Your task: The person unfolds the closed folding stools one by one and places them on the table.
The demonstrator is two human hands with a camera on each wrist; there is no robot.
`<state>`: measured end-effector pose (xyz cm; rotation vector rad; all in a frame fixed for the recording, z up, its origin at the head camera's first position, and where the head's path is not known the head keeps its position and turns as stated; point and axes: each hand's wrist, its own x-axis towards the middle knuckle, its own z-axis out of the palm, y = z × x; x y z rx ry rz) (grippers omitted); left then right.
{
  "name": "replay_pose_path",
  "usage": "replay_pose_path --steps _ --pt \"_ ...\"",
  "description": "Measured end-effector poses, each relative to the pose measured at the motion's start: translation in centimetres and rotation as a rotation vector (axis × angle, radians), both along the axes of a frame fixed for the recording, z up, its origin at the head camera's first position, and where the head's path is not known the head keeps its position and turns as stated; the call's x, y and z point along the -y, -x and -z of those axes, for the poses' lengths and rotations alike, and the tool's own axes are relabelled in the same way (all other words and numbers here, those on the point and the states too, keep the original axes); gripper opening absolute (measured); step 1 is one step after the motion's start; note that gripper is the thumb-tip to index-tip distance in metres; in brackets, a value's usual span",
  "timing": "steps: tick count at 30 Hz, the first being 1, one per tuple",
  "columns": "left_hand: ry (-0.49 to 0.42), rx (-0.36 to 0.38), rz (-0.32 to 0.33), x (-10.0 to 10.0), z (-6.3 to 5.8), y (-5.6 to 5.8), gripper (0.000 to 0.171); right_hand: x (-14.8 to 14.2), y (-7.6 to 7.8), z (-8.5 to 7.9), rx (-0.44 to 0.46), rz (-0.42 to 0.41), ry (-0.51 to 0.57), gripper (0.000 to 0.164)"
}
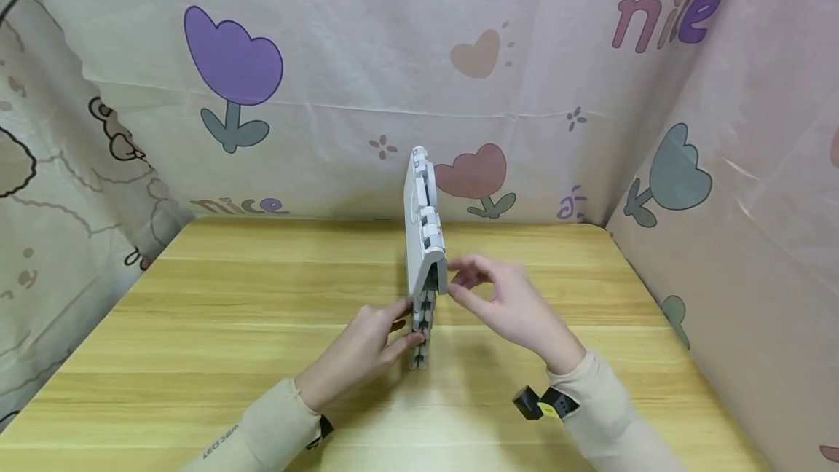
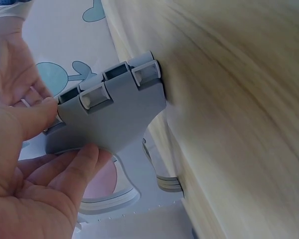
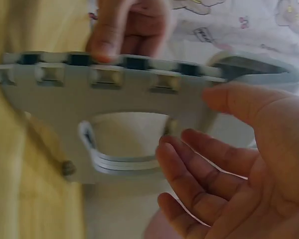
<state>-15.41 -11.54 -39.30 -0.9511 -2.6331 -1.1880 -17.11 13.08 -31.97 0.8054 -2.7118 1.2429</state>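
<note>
A folded grey-white plastic step stool (image 1: 417, 239) stands upright on the table, seen nearly edge-on in the head view. My left hand (image 1: 360, 352) pinches its near edge, the thumb on the hinge row and the fingers on the panel behind, as the left wrist view shows. Close to the stool's right side is my right hand (image 1: 507, 304), its fingers loosely bent and nothing enclosed between them. In the right wrist view its thumb overlaps the stool panel (image 3: 55, 99), near an angled flap (image 3: 274, 77). An oval cut-out shows in that panel.
The wood-grain table (image 1: 262, 290) runs back to a printed fabric curtain (image 1: 367, 35), which also hangs at the left and right sides. A black camera mount (image 1: 540, 403) is strapped to my right wrist.
</note>
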Motion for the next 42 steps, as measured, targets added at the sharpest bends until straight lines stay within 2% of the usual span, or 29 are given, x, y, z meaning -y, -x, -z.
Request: replay_pose_path --steps 2,5,11,23,27,31,36,42 --pt "0.002 -0.002 0.004 0.1 0.0 0.0 0.046 0.1 0.5 1.4 0.047 -0.035 -0.057 0.034" --pt "0.01 -0.008 0.008 0.2 -0.1 0.1 0.046 0.5 1.0 2.7 0.091 -0.083 -0.078 0.038" --pt "0.003 0.0 0.026 0.2 0.0 0.3 0.046 1.2 1.4 3.7 0.068 -0.123 -0.055 0.037" --pt "-0.003 -0.017 0.018 1.3 0.2 0.0 0.046 0.9 1.3 4.1 0.012 -0.098 -0.058 0.038" --pt "-0.016 -0.018 0.025 1.8 0.3 -0.1 0.049 -0.1 1.2 4.3 0.025 -0.048 -0.081 0.04" --pt "-0.002 -0.035 0.033 2.3 0.3 -0.1 0.05 -1.4 1.2 4.5 0.03 -0.009 -0.084 0.035" --pt "0.005 -0.056 0.062 2.9 0.3 0.1 0.05 -2.7 1.2 4.6 0.006 -0.005 -0.089 0.029" --pt "0.008 -0.036 0.066 3.6 0.4 0.1 0.053 -3.7 1.1 4.7 -0.018 -0.007 -0.093 0.03"
